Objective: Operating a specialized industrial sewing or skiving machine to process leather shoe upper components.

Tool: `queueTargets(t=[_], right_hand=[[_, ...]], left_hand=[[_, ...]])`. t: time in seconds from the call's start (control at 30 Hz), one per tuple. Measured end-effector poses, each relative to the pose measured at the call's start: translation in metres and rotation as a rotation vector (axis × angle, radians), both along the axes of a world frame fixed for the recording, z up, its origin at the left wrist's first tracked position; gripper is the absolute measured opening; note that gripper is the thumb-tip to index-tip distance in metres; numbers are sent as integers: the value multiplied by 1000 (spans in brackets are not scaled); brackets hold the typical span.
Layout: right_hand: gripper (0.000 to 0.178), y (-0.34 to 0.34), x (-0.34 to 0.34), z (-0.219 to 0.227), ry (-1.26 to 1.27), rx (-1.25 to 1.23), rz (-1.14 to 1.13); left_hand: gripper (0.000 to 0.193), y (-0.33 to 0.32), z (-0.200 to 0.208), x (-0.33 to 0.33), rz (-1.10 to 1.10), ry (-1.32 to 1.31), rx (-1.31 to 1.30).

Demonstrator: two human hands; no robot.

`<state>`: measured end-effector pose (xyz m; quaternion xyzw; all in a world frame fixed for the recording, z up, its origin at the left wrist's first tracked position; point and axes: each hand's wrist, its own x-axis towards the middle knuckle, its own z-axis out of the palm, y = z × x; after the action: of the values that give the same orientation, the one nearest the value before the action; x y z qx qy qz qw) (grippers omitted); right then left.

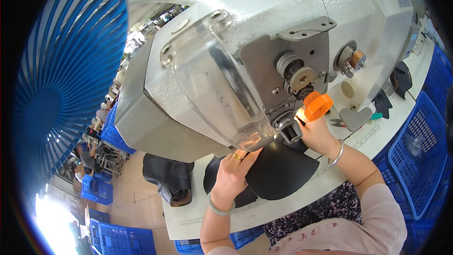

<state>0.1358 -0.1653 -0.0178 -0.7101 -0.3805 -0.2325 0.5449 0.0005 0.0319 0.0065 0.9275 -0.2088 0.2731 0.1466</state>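
A large white sewing machine (198, 89) fills the middle of the view, with a clear plastic guard (222, 89) on its front. Beneath the head lies a black leather-like piece (283, 170) with a curved edge. My left hand (231, 172) grips this piece at its left side, fingertips partly hidden under the guard. A ring and a pale bangle are on that hand and wrist. My right hand (316, 134) reaches in beside the orange knob (317, 106), close to the needle area; its fingers are mostly hidden by the knob and metal parts.
A black leather-like bundle (170, 179) sits at the table's left end. Right of the machine lie a grey pad (355, 118) and pliers (337, 123). A blue fan (71, 75) looms at the left. Blue crates (417, 156) stand along the right.
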Motion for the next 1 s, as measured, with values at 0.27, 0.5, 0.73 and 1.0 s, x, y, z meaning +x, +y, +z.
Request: queueTargets(t=[0.27, 0.5, 0.73, 1.0], right_hand=[[21, 2, -7, -10, -26, 39, -84], [24, 8, -9, -14, -45, -17, -136], [28, 3, 7, -6, 171, -88, 121], [28, 7, 1, -13, 337, 70, 204]], left_hand=[[65, -7, 30, -9, 43, 232, 92], [91, -68, 18, -20, 222, 154, 87], [49, -50, 2, -4, 139, -109, -414], [48, -49, 6, -6, 135, -86, -266]])
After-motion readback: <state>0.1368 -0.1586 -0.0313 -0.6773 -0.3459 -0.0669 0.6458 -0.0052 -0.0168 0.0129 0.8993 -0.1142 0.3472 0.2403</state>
